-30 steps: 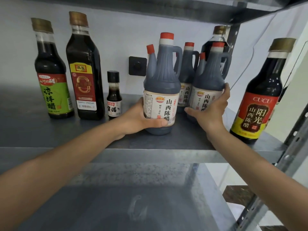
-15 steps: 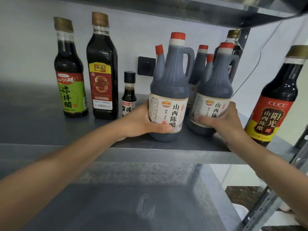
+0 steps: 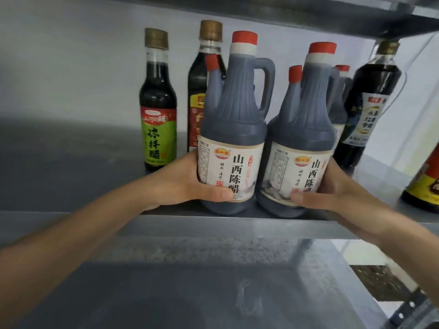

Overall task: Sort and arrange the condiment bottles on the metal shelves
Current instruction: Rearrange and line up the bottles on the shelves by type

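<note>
Plastic, grey, ribbed, red-capped: left jug [image 3: 234,129] and right jug [image 3: 306,138] stand side by side at the metal shelf [image 3: 71,172] front, cream labels reading 山西陈醋. My left hand [image 3: 185,184] clasps the first, my right hand [image 3: 332,191] the second.

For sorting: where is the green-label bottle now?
Head view: the green-label bottle stands on the metal shelf, left of centre, left of the red-label bottle and the jug the left hand grips.
</note>
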Demonstrator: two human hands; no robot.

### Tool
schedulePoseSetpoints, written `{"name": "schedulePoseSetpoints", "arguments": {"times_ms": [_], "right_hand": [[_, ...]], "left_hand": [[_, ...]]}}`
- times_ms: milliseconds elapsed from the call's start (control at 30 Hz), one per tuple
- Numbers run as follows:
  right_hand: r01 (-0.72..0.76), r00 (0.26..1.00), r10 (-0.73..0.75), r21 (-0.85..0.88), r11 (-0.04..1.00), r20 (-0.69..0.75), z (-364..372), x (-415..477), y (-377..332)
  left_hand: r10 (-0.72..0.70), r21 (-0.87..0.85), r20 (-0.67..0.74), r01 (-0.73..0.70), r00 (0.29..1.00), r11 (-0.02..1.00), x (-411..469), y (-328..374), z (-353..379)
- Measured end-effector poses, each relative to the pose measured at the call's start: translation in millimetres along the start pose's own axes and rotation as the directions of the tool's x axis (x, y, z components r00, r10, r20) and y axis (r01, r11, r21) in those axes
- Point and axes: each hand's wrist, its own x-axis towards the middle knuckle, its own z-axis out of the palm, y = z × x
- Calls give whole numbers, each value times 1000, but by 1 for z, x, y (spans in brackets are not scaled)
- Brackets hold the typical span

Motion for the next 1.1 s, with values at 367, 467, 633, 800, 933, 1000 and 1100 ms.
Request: {"name": "schedulePoseSetpoints", "arguments": {"times_ms": [367, 467, 633, 800, 933, 1000, 1100], "right_hand": [[1, 998, -6, -83, 997, -63, 68, 21, -16], [13, 998, -19, -97, 995, -65, 87, 29, -19], [14, 997, -23, -123, 992, -74, 105, 44, -22], [1, 994, -17, -153, 988, -104, 108, 54, -21], [17, 994, -34, -151, 988, -107, 109, 59, -20], [22, 993, -39, -148, 989, -111, 109, 60, -19], [33, 993, -49, -146, 989, -105, 109, 60, -19]], "left_hand": [[-7, -6, -33, 7, 999, 1000, -46, -19, -64], [-7, -32, -50, 6, 999, 999, -52, -23, -72], [-34, -61, -78, 29, 996, 998, -54, -33, -83], [-42, -79, -124, 32, 991, 996, -55, -39, -86], [-37, -59, -148, 29, 988, 998, -53, -39, -86], [-42, -53, -155, 34, 987, 998, -53, -39, -86], [-44, -50, -161, 37, 986, 998, -53, -39, -85]]}}
